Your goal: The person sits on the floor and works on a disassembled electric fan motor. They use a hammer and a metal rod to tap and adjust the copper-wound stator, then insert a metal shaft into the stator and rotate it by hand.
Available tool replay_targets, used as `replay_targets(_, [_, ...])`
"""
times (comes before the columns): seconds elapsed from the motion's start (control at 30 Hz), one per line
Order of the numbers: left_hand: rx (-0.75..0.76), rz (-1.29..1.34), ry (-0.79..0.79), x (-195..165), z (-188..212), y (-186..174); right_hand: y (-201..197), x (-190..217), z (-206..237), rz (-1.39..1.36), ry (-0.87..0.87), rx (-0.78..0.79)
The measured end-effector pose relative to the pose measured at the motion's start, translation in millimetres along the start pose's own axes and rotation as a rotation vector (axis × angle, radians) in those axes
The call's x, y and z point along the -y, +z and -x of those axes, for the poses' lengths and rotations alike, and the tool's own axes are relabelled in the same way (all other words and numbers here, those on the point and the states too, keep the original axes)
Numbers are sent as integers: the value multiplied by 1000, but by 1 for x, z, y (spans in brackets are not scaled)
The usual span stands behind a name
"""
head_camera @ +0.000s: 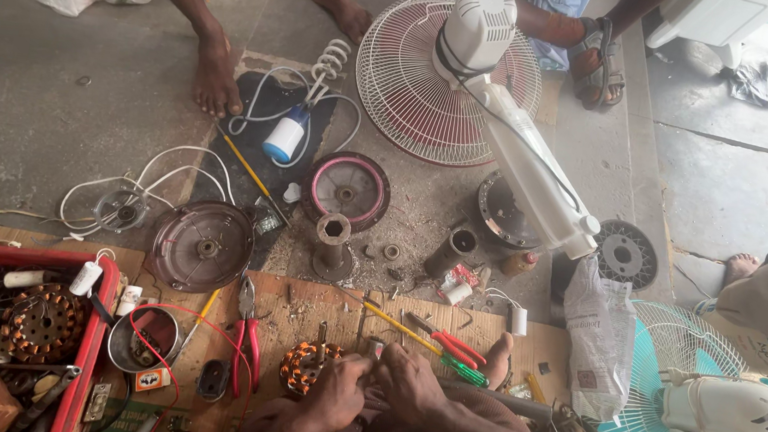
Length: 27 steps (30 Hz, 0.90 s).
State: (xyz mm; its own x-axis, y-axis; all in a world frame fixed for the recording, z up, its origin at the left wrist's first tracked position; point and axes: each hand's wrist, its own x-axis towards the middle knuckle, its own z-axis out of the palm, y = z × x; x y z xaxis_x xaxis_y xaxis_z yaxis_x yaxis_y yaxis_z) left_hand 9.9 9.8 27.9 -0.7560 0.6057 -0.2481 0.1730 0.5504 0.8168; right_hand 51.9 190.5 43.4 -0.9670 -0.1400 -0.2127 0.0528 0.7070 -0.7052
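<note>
- Hands meet near the bottom centre: the left hand (pixel 334 390) curls beside a copper-wound stator (pixel 301 366), the right hand (pixel 408 382) just right of it, fingertips pinching something too small to tell.
- Red-handled pliers (pixel 247 334) lie left on the cardboard mat (pixel 321 305).
- Red tray (pixel 91 348) sits far left; a white fan (pixel 496 96) lies beyond.

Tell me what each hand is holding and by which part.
The left hand grips the copper-wound motor stator by its right edge. The right hand closes beside it; what it holds cannot be told.

2 fan grilles (pixel 447 82), 2 copper stators (pixel 43 323), 1 red pliers (pixel 247 332), 1 red tray (pixel 90 357).
</note>
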Motion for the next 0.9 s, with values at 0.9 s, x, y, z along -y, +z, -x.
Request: replay_targets(0.9, [-61,263,-151,7,2,-10,3,1,-1,-238,-136,-255])
